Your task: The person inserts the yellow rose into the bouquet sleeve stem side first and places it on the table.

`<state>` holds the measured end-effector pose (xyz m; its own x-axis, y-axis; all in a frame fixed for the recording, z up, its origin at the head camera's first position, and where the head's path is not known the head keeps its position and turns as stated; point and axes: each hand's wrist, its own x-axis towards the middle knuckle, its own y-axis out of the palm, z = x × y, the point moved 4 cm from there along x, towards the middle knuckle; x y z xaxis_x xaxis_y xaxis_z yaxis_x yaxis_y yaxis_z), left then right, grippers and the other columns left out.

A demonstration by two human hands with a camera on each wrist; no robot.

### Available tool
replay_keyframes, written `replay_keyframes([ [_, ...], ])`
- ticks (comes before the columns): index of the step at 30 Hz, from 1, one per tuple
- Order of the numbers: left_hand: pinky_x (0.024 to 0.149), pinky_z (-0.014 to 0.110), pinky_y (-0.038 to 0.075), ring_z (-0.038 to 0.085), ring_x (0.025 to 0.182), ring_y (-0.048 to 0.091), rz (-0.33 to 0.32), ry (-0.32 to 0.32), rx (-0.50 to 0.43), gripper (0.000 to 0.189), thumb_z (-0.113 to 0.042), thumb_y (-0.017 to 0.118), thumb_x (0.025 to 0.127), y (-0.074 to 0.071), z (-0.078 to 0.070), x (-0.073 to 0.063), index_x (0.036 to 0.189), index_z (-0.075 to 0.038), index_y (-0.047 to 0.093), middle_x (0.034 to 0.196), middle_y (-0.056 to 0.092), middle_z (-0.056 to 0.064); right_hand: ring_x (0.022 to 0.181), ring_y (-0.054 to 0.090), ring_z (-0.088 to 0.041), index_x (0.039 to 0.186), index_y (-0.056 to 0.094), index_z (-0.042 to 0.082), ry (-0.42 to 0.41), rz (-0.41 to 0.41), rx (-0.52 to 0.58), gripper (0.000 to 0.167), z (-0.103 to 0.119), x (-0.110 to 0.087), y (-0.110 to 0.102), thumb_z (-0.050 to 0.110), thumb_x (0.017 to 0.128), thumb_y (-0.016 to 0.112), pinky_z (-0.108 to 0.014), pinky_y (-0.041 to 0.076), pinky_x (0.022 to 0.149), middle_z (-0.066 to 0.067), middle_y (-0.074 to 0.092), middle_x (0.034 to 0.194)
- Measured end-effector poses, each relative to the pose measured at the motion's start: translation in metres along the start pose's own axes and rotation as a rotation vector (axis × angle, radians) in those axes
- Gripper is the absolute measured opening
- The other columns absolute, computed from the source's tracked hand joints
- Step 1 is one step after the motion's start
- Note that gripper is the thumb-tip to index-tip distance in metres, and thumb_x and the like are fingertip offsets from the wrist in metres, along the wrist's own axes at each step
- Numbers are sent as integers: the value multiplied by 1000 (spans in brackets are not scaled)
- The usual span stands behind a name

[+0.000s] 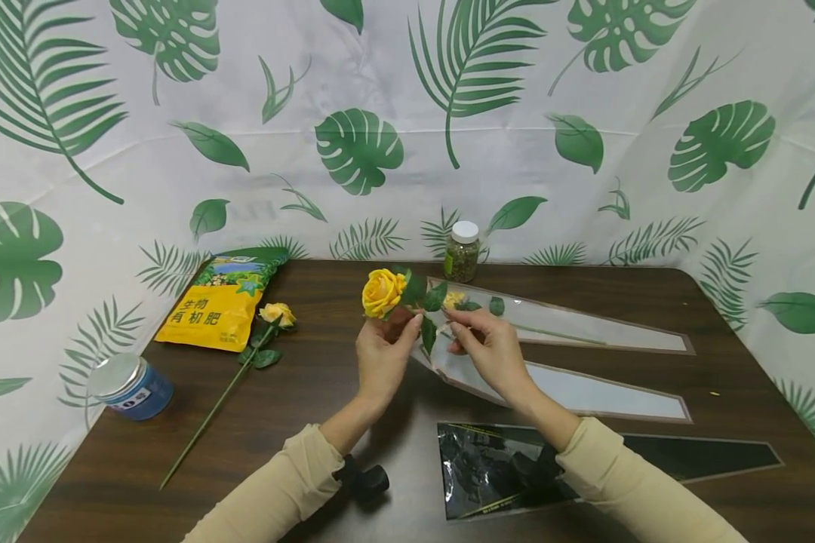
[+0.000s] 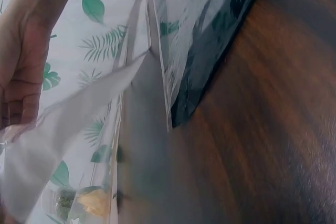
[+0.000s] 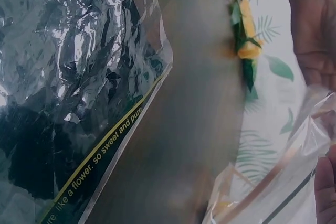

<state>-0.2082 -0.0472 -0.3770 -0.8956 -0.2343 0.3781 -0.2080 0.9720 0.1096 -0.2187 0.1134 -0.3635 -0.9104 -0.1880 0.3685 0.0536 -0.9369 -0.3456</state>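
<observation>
Nearest, on the dark brown wood-grain table (image 1: pixel 326 369), lies a long, tapering flower sleeve of glossy black plastic (image 1: pixel 472 483), its clear margin catching the light; the right wrist view shows yellow lettering along its edge, including "like a flower. so sweet and pure". The beige sleeves of the person's garment reach over the table, a small black device at each wrist. Beyond the black sleeve is a long, tapering flower sleeve of pale clear film with a brownish border (image 1: pixel 604 394), its narrow end pointing right. The right hand (image 1: pixel 494 351) pinches film at the wide end of that pale sleeve. The left hand (image 1: pixel 383 358) grasps a full golden-yellow rose with dark green leaves (image 1: pixel 383 292) just below the bloom, the leaves reaching toward the right hand; in the left wrist view, pale film runs up to its fingertips. Well over to the left stands a blue jar with a silvery lid (image 1: pixel 143 392), and near it lies a paler yellow rose on a long green stem (image 1: pixel 276 315), its bloom right beside a yellow and green plastic bag with black Chinese characters (image 1: pixel 210 320). Past the held sleeve lies a second brown-bordered clear sleeve (image 1: pixel 641 339), with a small yellow rose (image 1: pixel 453 300) along it. Farther back stand a clear jar of dried greenish pieces with a white lid (image 1: pixel 462 260) and a white backdrop cloth printed with green leaves (image 1: pixel 380 68).
</observation>
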Motion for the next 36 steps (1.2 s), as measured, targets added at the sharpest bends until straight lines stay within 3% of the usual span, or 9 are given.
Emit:
replay_keyframes([
  [3,69,17,50,12,78,65,49,-53,118,17,-9,70,84,1,3,-1,96,3,68,92,71,17,63,62,-2,109,67,-5,-8,-12,-8,22,1,0,-1,-2,89,59,-20,55,62,-17,61,86],
  [6,72,19,51,16,85,65,80,-90,126,18,-12,69,86,1,5,-2,99,1,68,96,71,14,62,61,-2,108,67,-7,-11,-20,-8,21,1,0,-1,-3,89,59,-21,55,61,-18,61,84],
  [11,75,26,55,14,89,65,63,-178,-97,32,-23,51,98,2,8,-6,117,2,57,109,67,20,61,62,-2,108,67,-7,5,-24,1,21,-2,1,-1,-4,89,59,-21,55,60,-19,62,84],
  [14,75,30,56,20,92,67,57,-205,-187,44,-33,40,102,2,9,-7,122,4,52,110,65,25,60,62,-2,108,67,-6,9,-24,-4,21,-2,1,-1,-3,89,60,-20,55,61,-18,62,84],
  [17,72,28,56,19,89,68,42,-204,-214,46,-34,38,102,1,10,-7,121,5,53,109,65,27,61,61,-2,108,67,-6,6,-19,0,21,-2,2,-1,-3,89,60,-20,55,61,-18,61,84],
  [22,66,20,54,5,74,63,-27,-223,-232,31,-18,53,97,2,11,-6,110,9,61,98,69,17,61,62,-2,108,67,-7,-3,-21,9,21,-2,2,-1,-3,89,60,-20,55,61,-19,62,85],
  [24,67,20,54,5,74,63,-50,-224,-221,27,-13,57,94,1,11,-6,108,9,63,95,70,14,61,62,-2,108,67,-7,-3,-20,12,21,-2,2,0,-3,89,60,-20,55,61,-19,62,86],
  [28,67,21,55,5,72,65,-78,-190,-172,24,-8,64,89,1,9,-5,106,8,65,93,70,18,61,63,-3,108,66,-7,1,-12,17,21,0,2,1,-3,89,59,-21,55,61,-19,61,86],
  [36,64,24,55,7,72,65,-100,-94,-154,48,-1,69,83,1,9,-2,122,-2,43,101,64,21,61,63,-4,109,66,-7,20,-13,4,21,1,1,2,-2,89,59,-20,55,61,-18,60,86],
])
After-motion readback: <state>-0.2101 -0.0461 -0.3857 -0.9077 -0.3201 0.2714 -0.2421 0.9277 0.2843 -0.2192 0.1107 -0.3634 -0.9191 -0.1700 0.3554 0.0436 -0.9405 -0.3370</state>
